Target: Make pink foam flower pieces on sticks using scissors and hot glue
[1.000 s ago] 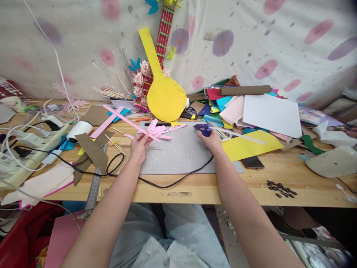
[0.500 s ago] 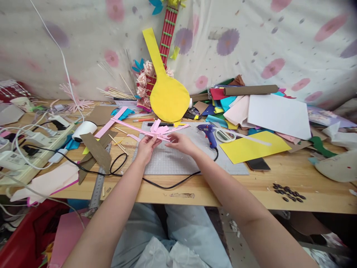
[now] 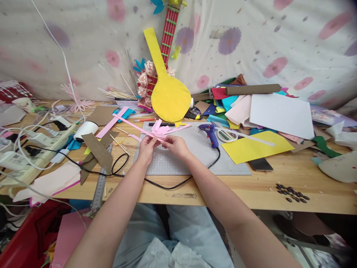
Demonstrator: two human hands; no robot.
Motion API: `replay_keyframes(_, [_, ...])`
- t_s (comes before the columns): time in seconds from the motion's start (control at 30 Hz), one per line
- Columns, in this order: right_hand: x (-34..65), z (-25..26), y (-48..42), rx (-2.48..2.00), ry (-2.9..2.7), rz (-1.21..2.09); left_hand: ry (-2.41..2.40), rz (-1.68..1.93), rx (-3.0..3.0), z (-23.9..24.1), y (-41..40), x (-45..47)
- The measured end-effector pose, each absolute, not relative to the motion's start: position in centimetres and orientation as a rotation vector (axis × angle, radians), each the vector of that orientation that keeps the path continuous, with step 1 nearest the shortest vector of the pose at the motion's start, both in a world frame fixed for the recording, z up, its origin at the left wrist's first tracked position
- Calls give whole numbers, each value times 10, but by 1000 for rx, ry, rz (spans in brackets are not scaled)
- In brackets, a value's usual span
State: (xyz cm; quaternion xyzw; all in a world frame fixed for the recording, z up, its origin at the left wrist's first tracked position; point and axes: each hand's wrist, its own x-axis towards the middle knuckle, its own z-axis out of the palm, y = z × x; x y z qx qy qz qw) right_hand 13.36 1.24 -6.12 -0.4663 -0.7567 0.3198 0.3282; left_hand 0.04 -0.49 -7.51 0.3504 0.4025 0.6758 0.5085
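Both hands meet over the grey cutting mat (image 3: 178, 165), pinching one long pink strip (image 3: 129, 125) that slants up to the left. My left hand (image 3: 147, 149) is closed around the strip, thumb on top. Close beside it, my right hand (image 3: 176, 146) has its fingertips closed on the strip's near end; the exact grip is partly hidden by the fingers. Just behind the hands lie short cut pink pieces (image 3: 160, 127). To the right rests a blue glue gun (image 3: 209, 134) with its black cord running across the mat. White-handled scissors (image 3: 227, 135) lie next to it.
A yellow banjo-shaped piece (image 3: 170, 98) leans at the back before a red stringed instrument model (image 3: 169, 35). Coloured sheets (image 3: 281, 115) pile up at the right, near small black oval pieces (image 3: 292, 192). A power strip (image 3: 41, 149) and cables crowd the left.
My right hand has moved left, closer to my left hand, and its fingers have closed on the pink strip. The view has shifted slightly.
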Motion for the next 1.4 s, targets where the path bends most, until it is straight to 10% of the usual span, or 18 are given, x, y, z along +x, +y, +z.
replay_keyframes(1.4, [141, -66, 9, -1213, -2198, 550, 913, 1735, 573, -69, -3, -10])
